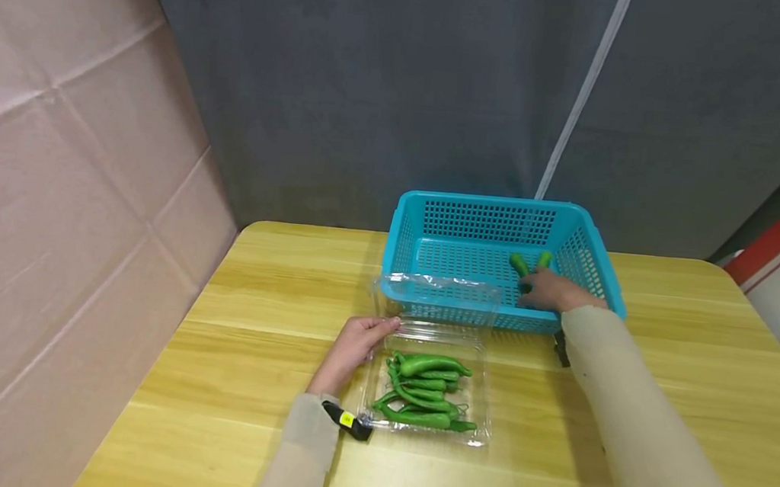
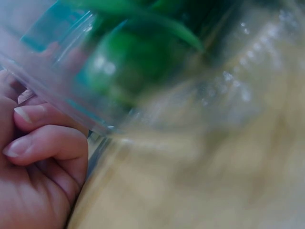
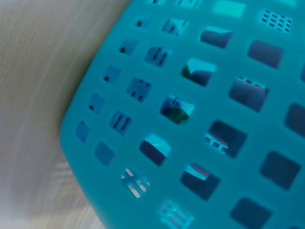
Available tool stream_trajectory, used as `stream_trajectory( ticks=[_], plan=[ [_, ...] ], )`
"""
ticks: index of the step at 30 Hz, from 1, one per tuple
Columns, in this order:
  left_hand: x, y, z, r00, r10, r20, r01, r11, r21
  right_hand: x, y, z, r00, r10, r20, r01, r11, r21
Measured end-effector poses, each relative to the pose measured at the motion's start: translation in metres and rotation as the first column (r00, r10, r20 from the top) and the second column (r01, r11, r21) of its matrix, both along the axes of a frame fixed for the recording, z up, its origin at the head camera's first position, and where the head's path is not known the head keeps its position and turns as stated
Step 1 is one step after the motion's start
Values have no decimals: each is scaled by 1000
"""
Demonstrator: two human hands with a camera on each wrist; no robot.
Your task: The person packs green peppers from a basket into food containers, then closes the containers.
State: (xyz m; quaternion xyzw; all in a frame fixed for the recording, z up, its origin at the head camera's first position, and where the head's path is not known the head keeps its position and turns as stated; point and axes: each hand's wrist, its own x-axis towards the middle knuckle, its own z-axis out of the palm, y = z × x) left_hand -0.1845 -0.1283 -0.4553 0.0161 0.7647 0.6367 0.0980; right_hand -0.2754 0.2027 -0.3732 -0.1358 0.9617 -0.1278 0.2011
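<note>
A clear plastic clamshell box (image 1: pixel 487 404) stands with its lid (image 1: pixel 441 287) folded back against the blue basket. Several long green peppers (image 1: pixel 425 391) lie in the box. My left hand (image 1: pixel 353 348) grips the box's left side near the hinge, thumb on the rim; in the left wrist view its fingers (image 2: pixel 52 145) curl beside the plastic. Inside the blue basket (image 1: pixel 485 211), my right hand (image 1: pixel 554 291) has its fingers curled at two green peppers (image 1: pixel 518 264), partly covering them. The right wrist view shows the basket's perforated wall (image 3: pixel 190 143), which mostly hides that hand.
Everything stands on a wooden table (image 1: pixel 256 286). A dark grey curtain (image 1: pixel 358 119) hangs behind it, and a pinkish covered wall (image 1: pixel 76 211) rises at the left. The basket's front wall stands between the box and the right hand's fingers.
</note>
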Motion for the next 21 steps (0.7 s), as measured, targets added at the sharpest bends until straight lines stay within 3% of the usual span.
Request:
stream_trajectory(
  ticks=[6, 14, 21],
  plan=[
    [0, 0, -1, 1000, 1, 9, -1, 1000, -3, 0, 0, 0, 1000, 23, 12, -23, 1000, 4],
    [-2, 0, 1, 1000, 0, 7, 0, 1000, -17, -2, 1, 2, 1000, -20, 12, 20, 999, 46],
    [-1, 0, 0, 1000, -4, 14, 4, 1000, -3, -2, 0, -1, 1000, 7, -22, -7, 1000, -3]
  ],
)
